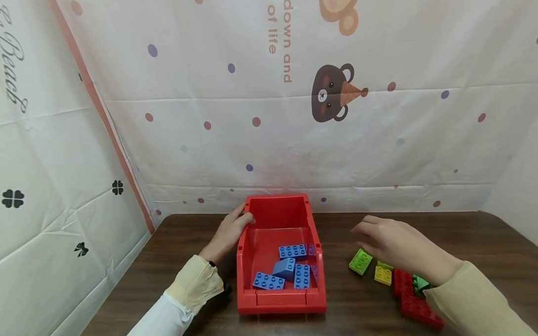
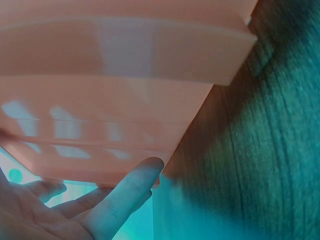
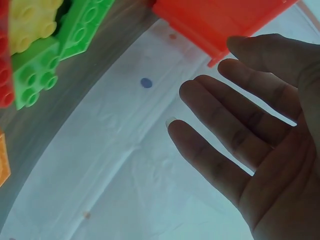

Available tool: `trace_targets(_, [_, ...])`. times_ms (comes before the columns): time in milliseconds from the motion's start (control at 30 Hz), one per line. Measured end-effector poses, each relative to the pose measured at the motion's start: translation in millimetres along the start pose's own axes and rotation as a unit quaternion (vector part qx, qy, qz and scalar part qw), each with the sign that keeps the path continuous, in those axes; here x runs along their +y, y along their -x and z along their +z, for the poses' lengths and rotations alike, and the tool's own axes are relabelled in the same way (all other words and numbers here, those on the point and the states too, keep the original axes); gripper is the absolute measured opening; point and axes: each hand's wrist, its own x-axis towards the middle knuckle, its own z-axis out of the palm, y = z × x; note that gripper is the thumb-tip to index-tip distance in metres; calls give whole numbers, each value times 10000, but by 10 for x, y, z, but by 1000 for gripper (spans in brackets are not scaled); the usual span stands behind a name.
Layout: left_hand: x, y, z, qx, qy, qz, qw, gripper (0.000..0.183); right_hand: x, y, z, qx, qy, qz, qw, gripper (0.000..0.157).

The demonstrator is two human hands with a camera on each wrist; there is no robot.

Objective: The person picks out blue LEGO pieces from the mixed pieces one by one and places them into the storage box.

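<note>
A red open bin [image 1: 282, 303] stands on the table, holding several blue bricks [image 1: 268, 280] near its front and purple bricks [image 1: 312, 250] along its right wall. My left hand [image 1: 229, 233] grips the bin's left wall toward the back, thumb at the rim. The left wrist view shows the thumb [image 2: 127, 195] against the bin's wall, with other fingers partly hidden. To the right of the bin, my right hand [image 1: 396, 240] hovers over loose bricks with its fingers apart and holding nothing. Below it lie a lime green brick [image 1: 360, 261], a yellow brick [image 1: 383, 274] and red bricks [image 1: 419, 308].
A darker green brick [image 1: 419, 284] is partly covered by the right wrist. In the right wrist view, an orange piece [image 3: 3, 160] shows at the left edge. A printed white cloth [image 1: 277, 138] hangs behind the brown table [image 1: 187, 250] and at both sides.
</note>
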Motion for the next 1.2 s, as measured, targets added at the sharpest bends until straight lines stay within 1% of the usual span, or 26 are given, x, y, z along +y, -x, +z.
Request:
trace_targets(67, [0,4,-2,-22,19,15,10000,56,23,32,-1,0,-9,15,10000,23])
trace_targets(200, [0,22,-3,-71,95,-62,9999,59,70,97,-10,-36,-10,104,9999,22])
trace_targets(367, [9,27,2,-59,104,-90,9999,63,130,172,-21,-120,25,222,9997,22])
trace_targets(533, [13,34,4,-33,102,-120,9999,62,204,233,-32,-385,-24,412,9984,25])
trace_targets(700, [17,31,-2,-75,102,-156,9998,61,261,254,-65,-650,-65,648,9958,28])
trace_targets(833, [25,8,5,-96,91,-146,9998,61,313,271,-104,-849,-107,735,9936,30])
trace_targets(933, [24,0,15,-73,83,-142,9998,60,342,287,-127,-1088,-179,901,9898,31])
trace_targets(1067, [3,-2,25,-30,45,-78,10000,59,358,312,-133,-1525,-300,1276,9796,37])
trace_targets(1133, [-6,0,20,-17,65,-62,10000,60,361,315,-131,-1651,-330,1339,9766,38])
trace_targets(1200, [-8,2,9,17,103,-72,9999,63,364,307,-134,-1691,-283,1336,9761,38])
